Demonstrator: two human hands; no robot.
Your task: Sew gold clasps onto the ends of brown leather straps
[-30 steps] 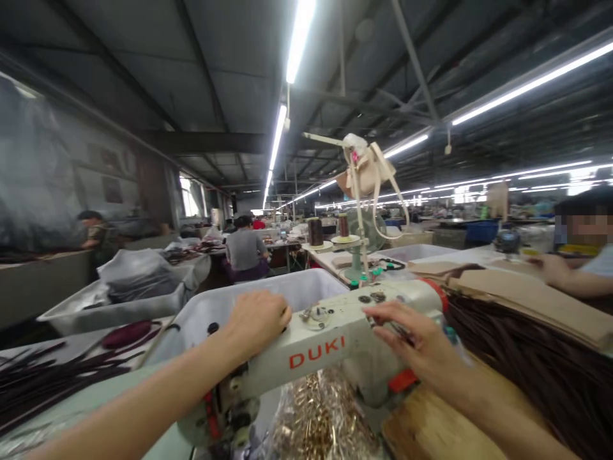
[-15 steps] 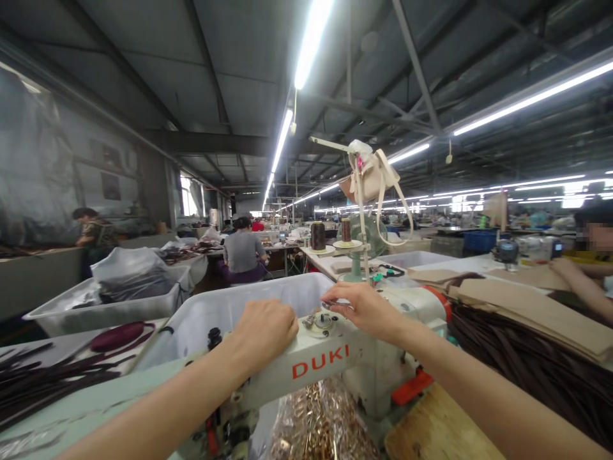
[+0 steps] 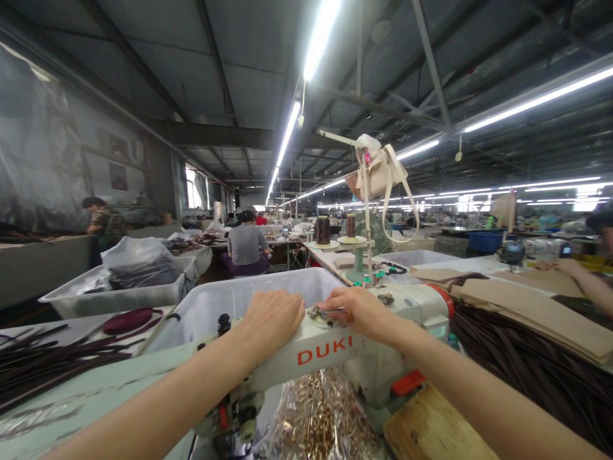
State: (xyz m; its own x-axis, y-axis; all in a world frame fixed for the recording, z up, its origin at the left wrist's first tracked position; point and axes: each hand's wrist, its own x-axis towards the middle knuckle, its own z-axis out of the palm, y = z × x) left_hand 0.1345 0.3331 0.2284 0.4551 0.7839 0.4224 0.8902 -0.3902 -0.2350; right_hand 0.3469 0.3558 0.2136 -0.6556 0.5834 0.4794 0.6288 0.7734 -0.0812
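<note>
The white sewing machine (image 3: 325, 350), lettered DUKI, stands across the view in front of me. My left hand (image 3: 275, 314) is closed at its top left, fingers curled down and away; what they grip, if anything, is hidden. Over the machine's top, my right hand (image 3: 357, 311) pinches a slim silvery metal tool (image 3: 334, 312), partly covered by the fingers, its kind unclear. The tool's tip points left, at a small metal fitting (image 3: 313, 311) on the machine's top. Under the machine's arm sits a clear plastic bag of gold-coloured metal hardware (image 3: 318, 415).
A white plastic bin (image 3: 205, 300) stands right behind the machine. Dark straps (image 3: 517, 374) and tan sheets (image 3: 536, 313) lie at right, more dark strips (image 3: 57, 361) at left. Thread cones (image 3: 322, 231) and a hanging beige bag (image 3: 378, 176) rise behind. A co-worker's arm (image 3: 575, 275) shows at far right.
My right hand has come down and slightly left, bringing the metal tool to the fitting on the machine's top. The left hand stays at the same part of the machine. The view has shifted slightly.
</note>
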